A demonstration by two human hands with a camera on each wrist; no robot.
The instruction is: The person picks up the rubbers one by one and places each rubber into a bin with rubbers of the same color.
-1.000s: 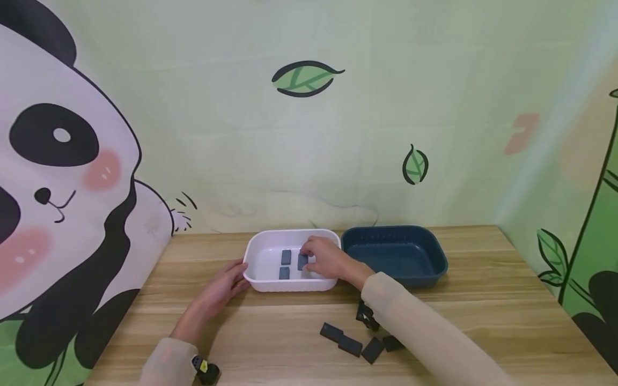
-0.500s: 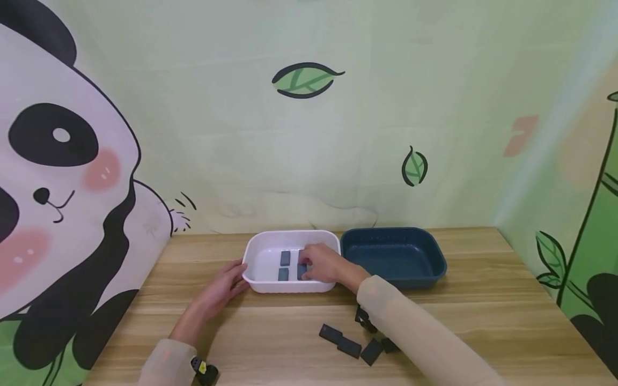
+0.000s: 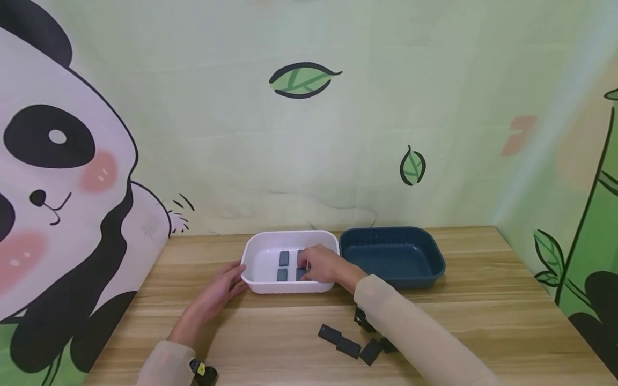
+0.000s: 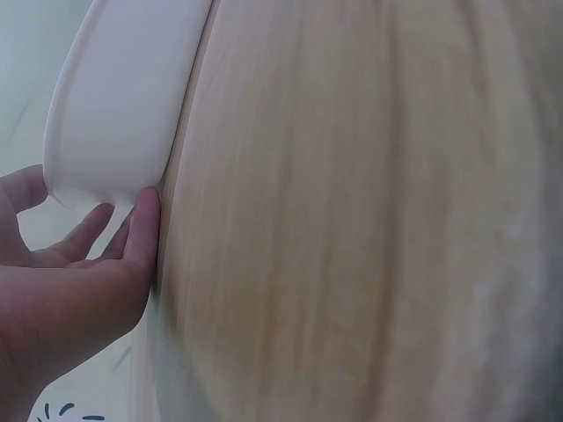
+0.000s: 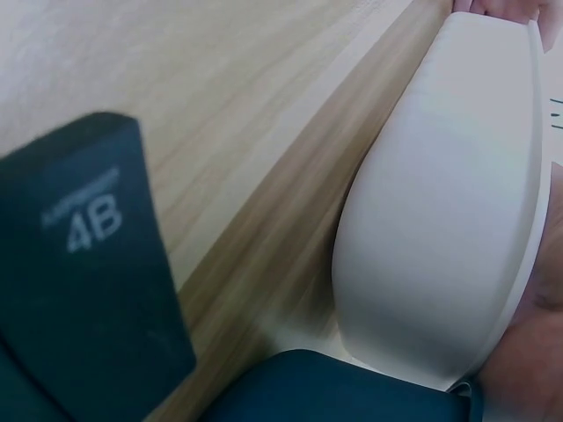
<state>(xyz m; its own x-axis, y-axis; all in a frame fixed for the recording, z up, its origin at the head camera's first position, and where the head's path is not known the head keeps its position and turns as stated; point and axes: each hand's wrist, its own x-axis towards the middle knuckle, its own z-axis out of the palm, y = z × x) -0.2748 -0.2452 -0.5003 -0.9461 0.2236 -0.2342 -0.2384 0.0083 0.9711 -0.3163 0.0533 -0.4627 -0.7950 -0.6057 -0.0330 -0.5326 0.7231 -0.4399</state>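
Observation:
My left hand (image 3: 224, 289) holds the left end of a white plastic tray (image 3: 285, 287), with the thumb (image 4: 25, 186) at the rim and the fingertips against the outer wall. Inside the tray lie small dark rectangular erasers in two columns; the left column has a far eraser (image 3: 284, 259) and a near eraser (image 3: 282, 275). Reaching over the tray's right side, my right hand (image 3: 322, 264) pinches the near eraser (image 3: 300, 274) of the right column. The far one there is partly hidden by the fingers. In the right wrist view, the tray wall covers the fingertips.
A dark blue tray (image 3: 392, 283) stands against the white tray's right side. Several black erasers lie on the wooden table in front, among them a left eraser (image 3: 330, 334) and one beside it (image 3: 348, 347). A close eraser (image 5: 92, 272) reads "4B". A printed cloth wall stands behind.
My right hand has moved an eraser toward the tray's near side, and another shows behind it in the right column. My left hand stays at the tray's left end.

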